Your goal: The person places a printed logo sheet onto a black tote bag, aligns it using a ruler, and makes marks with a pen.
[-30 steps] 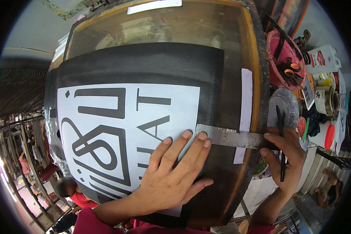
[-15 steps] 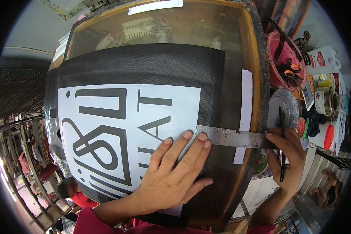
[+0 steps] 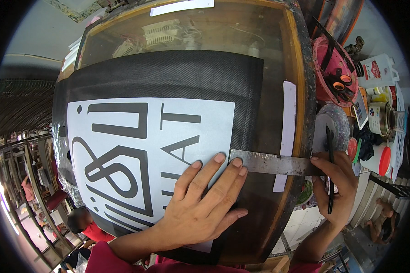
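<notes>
A white paper sheet (image 3: 123, 182) printed with large black lettering lies flat on a black fabric piece (image 3: 168, 75) with a woven texture. My left hand (image 3: 205, 200) rests on it, fingers stretched and fingertips at its right edge, by the end of a metal ruler (image 3: 278, 164). This ruler runs to the right, over the fabric's edge and the glass. At its other end, my right hand (image 3: 337, 184) pinches it between thumb and fingers. A thin black pen-like tool (image 3: 330, 141) is also tucked in the right hand, pointing away from me.
Beneath is a glass-topped table with a wooden frame (image 3: 300, 68) and white strips (image 3: 288, 118) stuck on. To the right stand a pink basket (image 3: 325, 50) with orange-handled scissors (image 3: 339, 85), a white jug (image 3: 378, 70), cans and a red-lidded tub (image 3: 384, 160). A person in red (image 3: 95, 232) is at lower left.
The ruler and the right hand have shifted very slightly toward me. My left hand stays on the paper in the same pose.
</notes>
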Demonstrator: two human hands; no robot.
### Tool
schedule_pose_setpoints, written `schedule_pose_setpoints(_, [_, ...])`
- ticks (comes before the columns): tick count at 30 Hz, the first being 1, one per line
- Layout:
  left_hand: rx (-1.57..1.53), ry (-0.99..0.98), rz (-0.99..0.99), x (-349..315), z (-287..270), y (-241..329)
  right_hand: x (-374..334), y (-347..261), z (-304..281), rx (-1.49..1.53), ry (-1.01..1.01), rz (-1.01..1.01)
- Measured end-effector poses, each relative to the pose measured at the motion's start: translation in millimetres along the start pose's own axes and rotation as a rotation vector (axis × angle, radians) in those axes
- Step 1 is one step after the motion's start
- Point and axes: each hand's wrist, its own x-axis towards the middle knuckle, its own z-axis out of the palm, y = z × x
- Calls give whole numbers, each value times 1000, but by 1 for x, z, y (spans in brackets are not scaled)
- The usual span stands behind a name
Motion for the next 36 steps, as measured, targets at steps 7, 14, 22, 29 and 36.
schedule_pose_setpoints(7, [6, -9, 1, 1, -2, 0, -1, 1, 1, -10, 9, 7])
schedule_pose_setpoints(14, [7, -6, 0, 1, -2, 0, -2, 0, 1, -8, 9, 7])
schedule_pose_setpoints(22, [-7, 0, -13, 2, -2, 0, -2, -1, 0, -12, 1, 28])
schedule_pose_setpoints(29, [-16, 11, -19, 2, -1, 0, -2, -1, 0, -20, -1, 20])
schedule_pose_setpoints(36, [-29, 5, -22, 2, -2, 0, -2, -1, 1, -26, 9, 13])
